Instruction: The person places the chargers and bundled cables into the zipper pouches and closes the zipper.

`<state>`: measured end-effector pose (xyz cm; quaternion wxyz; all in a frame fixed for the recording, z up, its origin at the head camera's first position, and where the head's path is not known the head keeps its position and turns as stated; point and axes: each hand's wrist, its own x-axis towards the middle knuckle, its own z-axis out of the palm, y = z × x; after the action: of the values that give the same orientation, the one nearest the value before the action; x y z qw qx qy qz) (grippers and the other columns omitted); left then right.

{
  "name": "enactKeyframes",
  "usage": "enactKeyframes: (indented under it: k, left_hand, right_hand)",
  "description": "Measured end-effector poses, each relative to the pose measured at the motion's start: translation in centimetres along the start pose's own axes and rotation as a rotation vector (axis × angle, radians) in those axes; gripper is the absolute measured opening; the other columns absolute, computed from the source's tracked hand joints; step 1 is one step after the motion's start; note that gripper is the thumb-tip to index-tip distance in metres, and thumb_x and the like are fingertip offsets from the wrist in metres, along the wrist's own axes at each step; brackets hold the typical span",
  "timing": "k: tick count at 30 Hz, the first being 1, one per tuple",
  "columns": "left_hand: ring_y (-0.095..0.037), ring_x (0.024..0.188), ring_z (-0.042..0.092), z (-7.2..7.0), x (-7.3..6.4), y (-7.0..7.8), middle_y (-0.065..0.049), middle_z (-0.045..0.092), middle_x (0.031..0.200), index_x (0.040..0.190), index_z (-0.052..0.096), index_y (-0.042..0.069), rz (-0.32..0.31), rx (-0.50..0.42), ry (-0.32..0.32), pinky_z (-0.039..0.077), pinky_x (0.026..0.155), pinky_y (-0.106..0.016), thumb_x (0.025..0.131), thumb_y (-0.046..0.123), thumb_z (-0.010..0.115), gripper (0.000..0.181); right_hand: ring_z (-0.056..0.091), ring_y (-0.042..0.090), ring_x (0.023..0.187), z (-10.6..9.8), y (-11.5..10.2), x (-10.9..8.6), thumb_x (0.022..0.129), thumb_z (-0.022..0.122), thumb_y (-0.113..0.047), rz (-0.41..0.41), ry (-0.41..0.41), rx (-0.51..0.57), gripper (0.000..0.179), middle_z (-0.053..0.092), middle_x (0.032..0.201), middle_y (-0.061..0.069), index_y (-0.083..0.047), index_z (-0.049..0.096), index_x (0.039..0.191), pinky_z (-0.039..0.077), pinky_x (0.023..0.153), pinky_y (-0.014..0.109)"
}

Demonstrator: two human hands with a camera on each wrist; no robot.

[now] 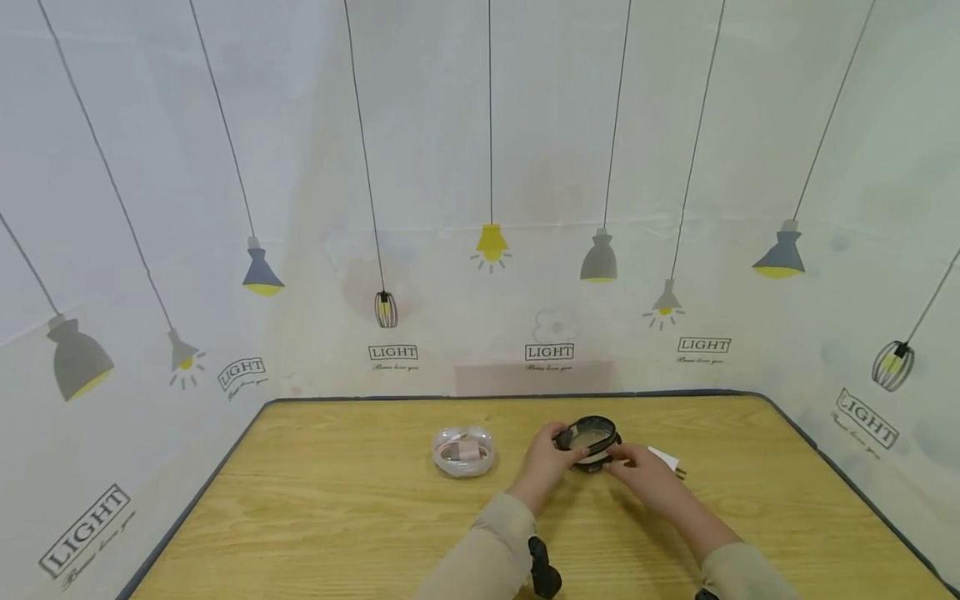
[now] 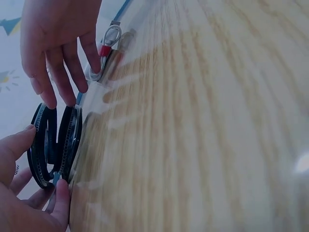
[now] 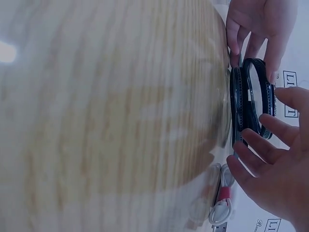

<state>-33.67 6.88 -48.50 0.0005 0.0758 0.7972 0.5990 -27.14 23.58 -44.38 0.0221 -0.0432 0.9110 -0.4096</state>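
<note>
A round black zip case (image 1: 592,467), spread apart like a clamshell with zipper teeth along its rims, is held off the table's far part. My left hand (image 1: 543,467) grips its left side between thumb and fingers, as the left wrist view also shows for the left hand (image 2: 29,203). On the opposite side, my right hand (image 1: 652,479) touches the case with fairly straight, spread fingertips. The right hand (image 3: 285,169) has its thumb at the rim. Beside that hand lies a white cable (image 3: 223,208) with a red band, mostly hidden in the head view.
Left of the case, a clear round container (image 1: 463,471) with a coiled pinkish cable stands on the wood-patterned table (image 1: 337,500). A white piece with metal ends (image 1: 665,457) shows behind the right hand. Cloth walls (image 1: 465,317) printed with lamps enclose the table's back and sides.
</note>
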Motion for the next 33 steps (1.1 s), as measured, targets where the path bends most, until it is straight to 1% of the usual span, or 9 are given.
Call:
enactKeyframes:
  k: [4, 9, 13, 16, 19, 22, 26, 31, 33]
  left_hand:
    - [-0.028, 0.114, 0.056, -0.5, -0.4, 0.1, -0.012, 0.06, 0.123, 0.125, 0.06, 0.005, -0.031, -0.039, -0.027, 0.048, 0.092, -0.043, 0.082, 0.02, 0.08, 0.05]
    - [-0.026, 0.108, 0.057, -1.2, -1.0, 0.4, -0.014, 0.057, 0.126, 0.13, 0.057, 0.005, -0.092, -0.08, -0.076, 0.051, 0.08, -0.04, 0.084, 0.022, 0.078, 0.053]
    - [-0.023, 0.102, 0.058, -1.7, -1.3, 0.6, -0.013, 0.057, 0.127, 0.132, 0.056, 0.005, -0.114, -0.087, -0.099, 0.052, 0.071, -0.036, 0.085, 0.022, 0.078, 0.054]
    - [-0.022, 0.102, 0.059, -2.1, -1.4, 0.8, -0.013, 0.058, 0.126, 0.132, 0.056, 0.004, -0.119, -0.073, -0.111, 0.052, 0.071, -0.035, 0.085, 0.023, 0.077, 0.055]
    - [-0.021, 0.1, 0.059, -2.5, -1.5, 1.0, -0.014, 0.059, 0.124, 0.131, 0.056, 0.003, -0.118, -0.057, -0.125, 0.052, 0.072, -0.035, 0.085, 0.024, 0.077, 0.054]
    - [-0.02, 0.097, 0.059, -3.0, -1.7, 1.2, -0.013, 0.059, 0.121, 0.13, 0.057, 0.003, -0.122, -0.057, -0.143, 0.052, 0.073, -0.035, 0.086, 0.025, 0.077, 0.053]
    - [-0.02, 0.094, 0.059, -3.7, -2.2, 1.4, -0.012, 0.059, 0.117, 0.13, 0.057, 0.003, -0.123, -0.069, -0.178, 0.052, 0.075, -0.038, 0.087, 0.026, 0.075, 0.052]
    - [-0.021, 0.098, 0.06, -4.5, -2.9, 1.6, -0.011, 0.06, 0.119, 0.131, 0.056, 0.003, -0.133, -0.069, -0.206, 0.052, 0.078, -0.04, 0.087, 0.028, 0.074, 0.054]
    - [-0.022, 0.101, 0.06, -4.7, -3.1, 1.7, -0.012, 0.06, 0.121, 0.13, 0.056, 0.002, -0.134, -0.064, -0.209, 0.053, 0.079, -0.04, 0.088, 0.028, 0.074, 0.053]
  right_hand:
    - [0.057, 0.04, 0.108, 0.0, -0.2, 0.0, 0.097, 0.058, -0.021, -0.024, 0.005, -0.018, 0.043, 0.058, 0.124, 0.025, 0.009, 0.057, 0.127, 0.051, 0.081, 0.049]
    - [0.055, 0.043, 0.11, 0.0, -0.5, -0.2, 0.097, 0.057, -0.024, -0.027, 0.04, -0.065, 0.042, 0.056, 0.122, 0.026, 0.009, 0.061, 0.122, 0.048, 0.086, 0.053]
    - [0.052, 0.046, 0.113, 0.1, -0.7, -0.4, 0.097, 0.057, -0.024, -0.012, 0.059, -0.076, 0.04, 0.055, 0.124, 0.027, 0.007, 0.062, 0.121, 0.046, 0.09, 0.055]
    - [0.053, 0.046, 0.114, 0.3, -0.7, -0.4, 0.097, 0.057, -0.025, 0.008, 0.045, -0.077, 0.04, 0.055, 0.126, 0.026, 0.005, 0.062, 0.123, 0.046, 0.09, 0.056]
    - [0.054, 0.045, 0.113, 0.5, -0.8, -0.3, 0.097, 0.057, -0.027, 0.016, 0.017, -0.104, 0.04, 0.058, 0.126, 0.023, 0.002, 0.063, 0.124, 0.046, 0.088, 0.056]
    - [0.056, 0.042, 0.111, 0.6, -0.9, -0.2, 0.097, 0.059, -0.027, -0.007, -0.015, -0.144, 0.039, 0.064, 0.118, 0.017, 0.001, 0.063, 0.124, 0.047, 0.087, 0.056]
    - [0.059, 0.036, 0.106, 0.7, -1.1, -0.4, 0.095, 0.061, -0.024, -0.04, -0.053, -0.171, 0.038, 0.066, 0.107, 0.007, 0.0, 0.063, 0.124, 0.047, 0.085, 0.056]
    - [0.061, 0.027, 0.097, 1.0, -1.4, -0.9, 0.094, 0.063, -0.024, -0.09, -0.071, -0.184, 0.037, 0.066, 0.097, 0.0, -0.002, 0.064, 0.123, 0.047, 0.082, 0.053]
    - [0.061, 0.025, 0.094, 1.3, -1.6, -1.1, 0.093, 0.065, -0.026, -0.093, -0.077, -0.17, 0.04, 0.066, 0.095, -0.001, -0.002, 0.063, 0.125, 0.048, 0.081, 0.05]
